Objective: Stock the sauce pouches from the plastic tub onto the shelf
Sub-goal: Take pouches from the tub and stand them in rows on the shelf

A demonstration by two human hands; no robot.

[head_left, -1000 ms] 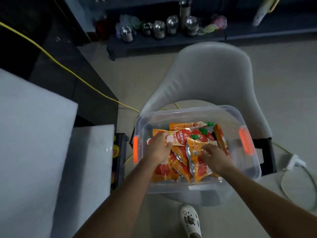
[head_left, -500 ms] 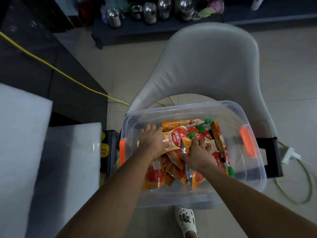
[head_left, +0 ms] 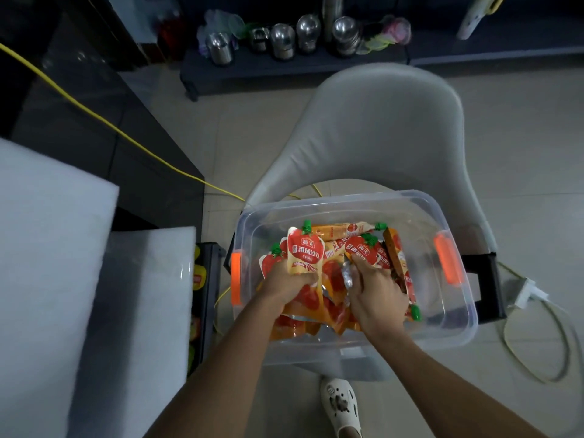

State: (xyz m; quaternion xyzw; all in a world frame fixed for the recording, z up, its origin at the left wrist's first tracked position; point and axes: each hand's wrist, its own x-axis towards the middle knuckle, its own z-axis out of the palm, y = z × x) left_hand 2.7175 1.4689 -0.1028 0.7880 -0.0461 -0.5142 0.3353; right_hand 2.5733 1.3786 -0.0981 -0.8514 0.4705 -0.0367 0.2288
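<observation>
A clear plastic tub (head_left: 455, 324) with orange handles rests on a grey chair and holds several red and orange sauce pouches with green caps. My left hand (head_left: 286, 284) is shut on two pouches (head_left: 305, 254), held upright with their caps up over the tub's left side. My right hand (head_left: 376, 292) grips another pouch (head_left: 361, 252) in the middle of the pile. More pouches (head_left: 398, 251) lie loose beneath and to the right. White shelf boards (head_left: 139, 311) are at the left.
The grey chair (head_left: 379, 131) carries the tub. A yellow cable (head_left: 132, 140) runs across the floor at left. A low dark bench with metal jars (head_left: 284, 39) stands at the back. A white adapter and cord (head_left: 527, 292) lie right; my white shoe (head_left: 339, 406) is below.
My left hand has lifted two pouches upright out of the pile. My right hand has closed on a pouch in the middle. The view has shifted slightly.
</observation>
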